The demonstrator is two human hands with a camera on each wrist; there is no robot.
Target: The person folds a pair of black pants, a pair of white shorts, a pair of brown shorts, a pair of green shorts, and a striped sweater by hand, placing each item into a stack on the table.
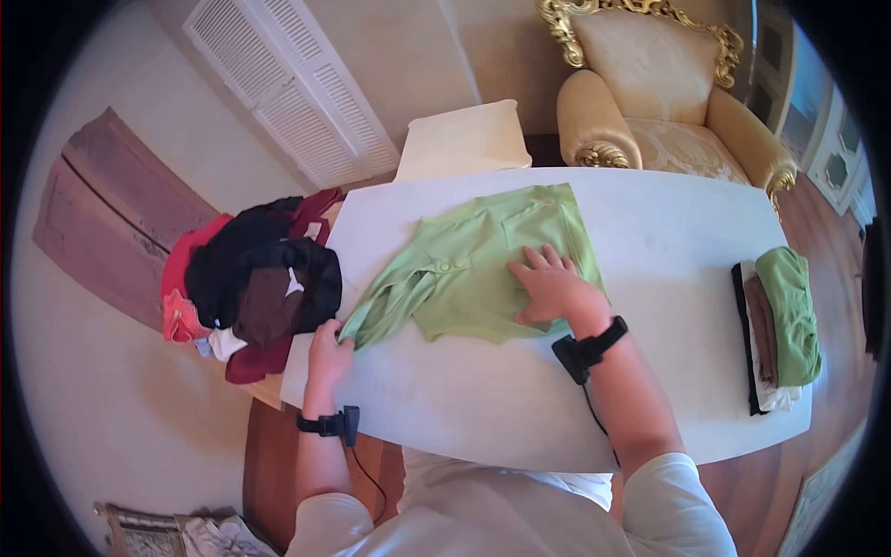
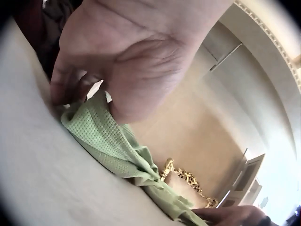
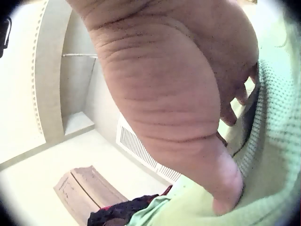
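A green buttoned garment lies spread on the white table, its left part bunched into folds. At its lower left end the left hand pinches the fabric. In the left wrist view, thumb and fingers of the left hand grip the green knit just above the tabletop. The right hand rests on the garment's right part with fingers spread. In the right wrist view, the thumb of the right hand touches the green fabric; its other fingertips are partly hidden.
A heap of dark, red and white clothes lies at the table's left end. Folded clothes, green on top, lie at the right end of the white table. Beyond the far edge stand a pale stool and a gilded armchair.
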